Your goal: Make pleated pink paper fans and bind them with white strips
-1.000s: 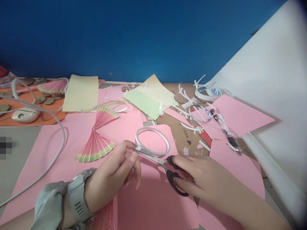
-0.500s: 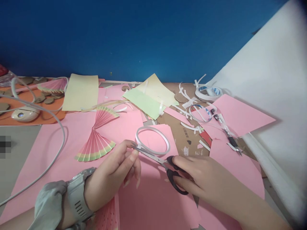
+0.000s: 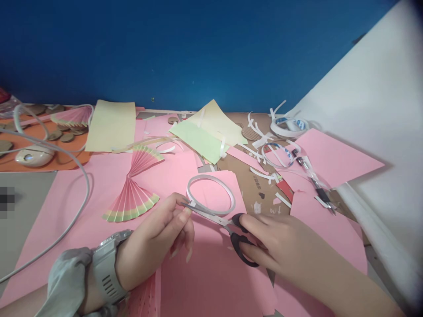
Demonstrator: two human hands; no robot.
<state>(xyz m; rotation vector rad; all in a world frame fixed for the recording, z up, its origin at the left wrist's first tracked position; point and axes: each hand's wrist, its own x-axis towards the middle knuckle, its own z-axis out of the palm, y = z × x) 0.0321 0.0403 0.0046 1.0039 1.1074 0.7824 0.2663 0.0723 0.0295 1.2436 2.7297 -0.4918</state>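
Note:
My right hand [image 3: 274, 237] grips black-handled scissors [image 3: 216, 219], fingers through the loops, blades pointing left and nearly closed. The blade tips reach my left hand [image 3: 168, 229], whose thumb and forefinger pinch the end of a strip from a thin white roll of tape [image 3: 234, 200]. That roll rests just behind the blades, on pink paper [image 3: 214, 281]. Exactly where the blades meet the strip is hard to make out. To the left of my hand lies a pleated paper fan [image 3: 132, 193], pink with a green and yellow edge.
Tape scraps [image 3: 261, 174] are strewn over brown cardboard [image 3: 241, 176] on the right, near more tape rolls [image 3: 289, 127] and a pen [image 3: 313, 180]. A white cable [image 3: 87, 185] loops at left beside a glue gun-like cream device [image 3: 35, 156]. A blue wall [image 3: 198, 53] stands behind.
Both hands keep almost the same pose, with the scissors still at the tape strip. The view has shifted very slightly.

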